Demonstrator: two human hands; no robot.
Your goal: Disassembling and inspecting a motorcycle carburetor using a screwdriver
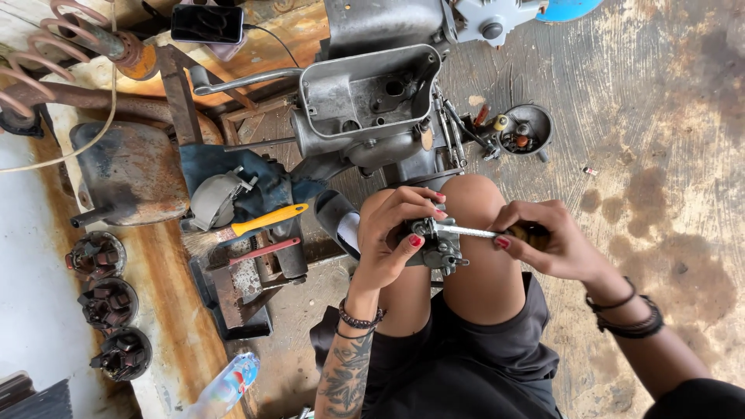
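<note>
A seated person worked a screwdriver (475,230) into a small metal carburettor (438,244) held over the knees.

The left hand (392,237) was closed around the carburettor; the right hand (547,240) gripped the screwdriver's handle, its shaft touching the part; an open grey engine casing (365,97) stood just ahead; a yellow-handled brush (248,226) lay to the left; a clear plastic bottle (225,386) with a blue-and-red label lay on the floor near three dark round parts (109,304).

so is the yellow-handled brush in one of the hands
No, the yellow-handled brush lies on the metal bench, while the left hand holds a small metal part and the right hand a screwdriver.
</note>
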